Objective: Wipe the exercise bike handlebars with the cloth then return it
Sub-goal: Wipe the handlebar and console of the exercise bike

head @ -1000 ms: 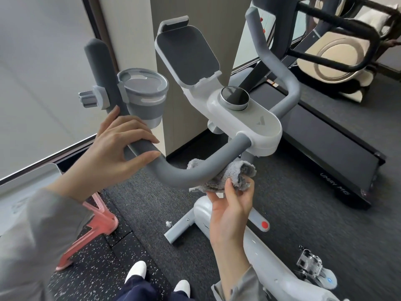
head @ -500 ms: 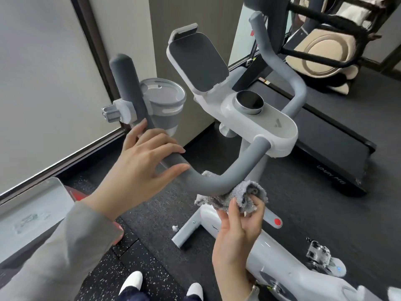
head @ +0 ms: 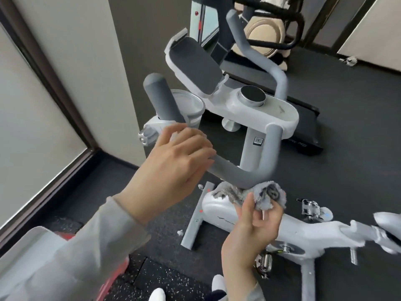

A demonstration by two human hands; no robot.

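Here the left hand (head: 173, 164) lies over the near left run of the grey handlebar (head: 236, 172), fingers curled loosely on top of the tube; whether they close around it cannot be told, since the hand covers the bar there. The right hand (head: 253, 224) is raised palm-up under the lowest bend of the same bar, its fingers pinched shut on a bunched grey cloth (head: 258, 195), and the cloth presses against the underside of the bend.

Around the bar things crowd close. A white cup holder (head: 191, 107) clamps to the upright left grip just above the left hand, with a small white knob bracket (head: 148, 132) beside it. The white console (head: 258, 114) with its round dark dial (head: 252, 95) sits between the two handlebar arms, and a tilted tablet tray (head: 195, 66) rises behind it. The grey stem (head: 252, 146) drops from the console right behind the bend being wiped. Below the right hand lie the bike's white frame (head: 303, 233) and a metal pedal (head: 309, 208).

Beyond the bike stands a dark treadmill (head: 308, 127), and further back a beige and black machine (head: 262, 33). The floor (head: 358, 105) is dark rubber matting. At lower left a red and white item shows behind the grey sleeve (head: 76, 257), too blurred to name.
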